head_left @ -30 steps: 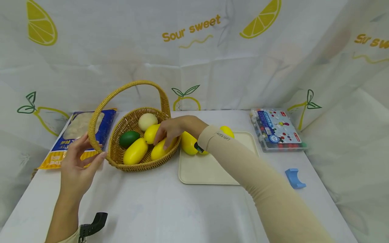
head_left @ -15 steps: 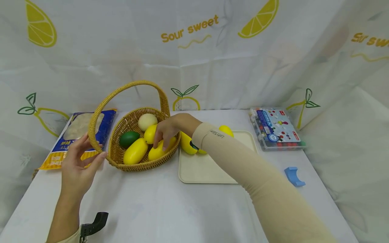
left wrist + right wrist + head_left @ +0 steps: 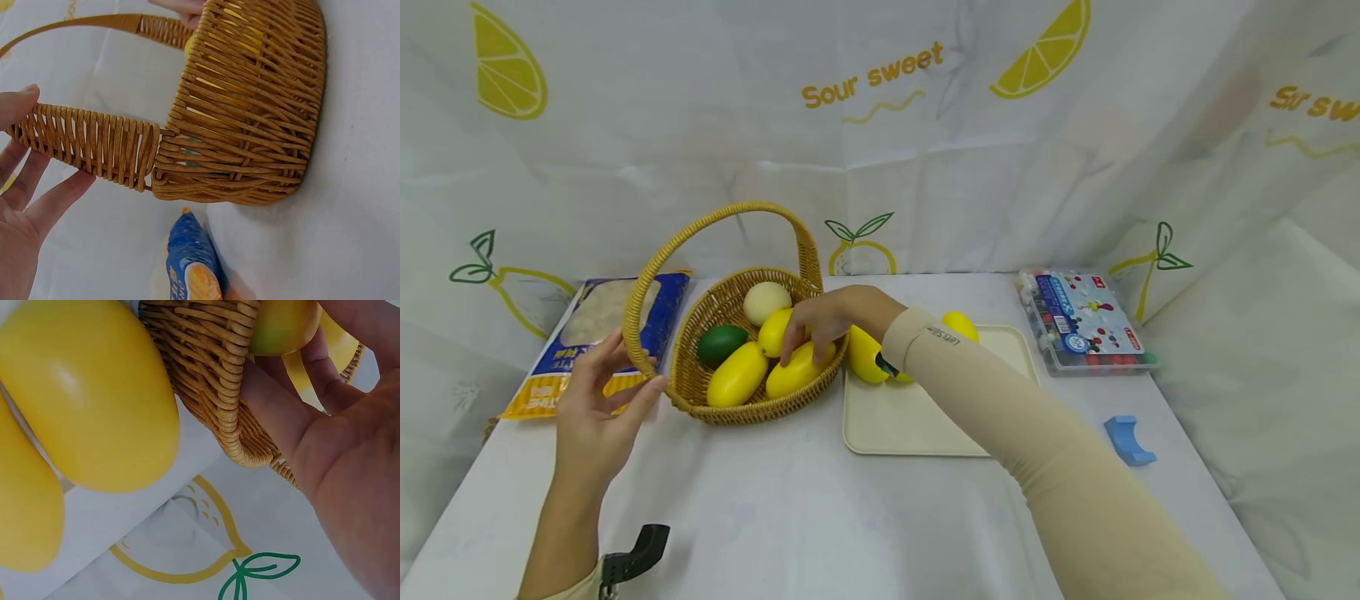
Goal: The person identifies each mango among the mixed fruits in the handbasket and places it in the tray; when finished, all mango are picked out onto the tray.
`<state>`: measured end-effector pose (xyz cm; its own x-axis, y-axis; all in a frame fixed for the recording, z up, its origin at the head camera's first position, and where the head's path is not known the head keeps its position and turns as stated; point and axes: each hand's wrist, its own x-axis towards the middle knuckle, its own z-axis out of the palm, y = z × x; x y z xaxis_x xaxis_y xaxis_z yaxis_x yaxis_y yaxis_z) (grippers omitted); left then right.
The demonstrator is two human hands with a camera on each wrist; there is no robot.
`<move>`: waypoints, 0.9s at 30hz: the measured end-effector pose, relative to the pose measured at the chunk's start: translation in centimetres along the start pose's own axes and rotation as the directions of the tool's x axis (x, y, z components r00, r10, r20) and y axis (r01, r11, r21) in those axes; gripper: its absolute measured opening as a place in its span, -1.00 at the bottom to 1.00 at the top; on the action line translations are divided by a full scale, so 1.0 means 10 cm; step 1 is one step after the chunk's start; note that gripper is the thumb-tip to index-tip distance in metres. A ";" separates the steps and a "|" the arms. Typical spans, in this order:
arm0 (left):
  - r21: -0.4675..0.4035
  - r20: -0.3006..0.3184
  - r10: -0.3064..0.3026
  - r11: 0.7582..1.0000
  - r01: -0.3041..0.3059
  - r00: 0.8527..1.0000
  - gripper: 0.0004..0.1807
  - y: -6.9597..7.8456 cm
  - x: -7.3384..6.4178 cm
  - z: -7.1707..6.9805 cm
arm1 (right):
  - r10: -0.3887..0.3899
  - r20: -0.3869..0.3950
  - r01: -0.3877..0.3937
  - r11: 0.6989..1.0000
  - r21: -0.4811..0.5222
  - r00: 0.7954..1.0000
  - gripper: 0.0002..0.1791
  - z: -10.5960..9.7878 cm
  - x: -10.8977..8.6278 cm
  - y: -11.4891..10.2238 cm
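Note:
My left hand pinches the lower part of the handle of a wicker basket, thumb on one side and fingers on the other, as the left wrist view shows. Inside the basket, my right hand grips a yellow mango near the right rim; in the right wrist view the held mango has a greenish patch. Around it lie another yellow mango, a yellow fruit partly behind the fingers, a dark green fruit and a pale round fruit.
A cream tray holds several yellow mangoes, partly hidden by the right sleeve. Behind the left hand lies a blue and orange food bag. At right are a plastic case of coloured parts and a blue curved block.
The mango under the right hand has shifted slightly left and turned within the basket. The left hand stays on the handle.

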<state>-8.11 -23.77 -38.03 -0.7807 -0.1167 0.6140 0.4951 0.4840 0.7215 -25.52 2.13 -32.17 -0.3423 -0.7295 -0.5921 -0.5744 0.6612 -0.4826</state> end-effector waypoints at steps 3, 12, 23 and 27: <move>0.008 0.001 -0.001 1.000 0.001 1.000 -0.20 0.01 0.00 0.00 | -0.009 -0.008 0.009 1.000 -0.005 1.000 -0.51 -0.01 -0.01 0.01; -0.005 -0.005 -0.020 1.000 0.020 1.000 -0.16 0.00 0.00 0.00 | 0.002 0.029 -0.002 1.000 0.007 1.000 -0.52 -0.08 -0.08 0.01; 0.013 -0.004 -0.039 0.999 0.039 0.999 -0.17 0.01 -0.01 0.00 | 0.006 0.036 -0.007 0.999 0.045 0.999 -0.50 -0.14 -0.16 0.04; 0.007 -0.006 -0.040 0.999 0.040 0.999 -0.16 0.01 0.00 0.00 | -0.016 0.021 0.014 0.995 0.097 1.000 -0.51 -0.16 -0.19 0.08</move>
<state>-8.05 -23.77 -37.99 -0.7977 -0.1409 0.5864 0.4608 0.4848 0.7434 -26.51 3.75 -30.40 -0.3174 -0.7361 -0.5978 -0.5043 0.6649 -0.5510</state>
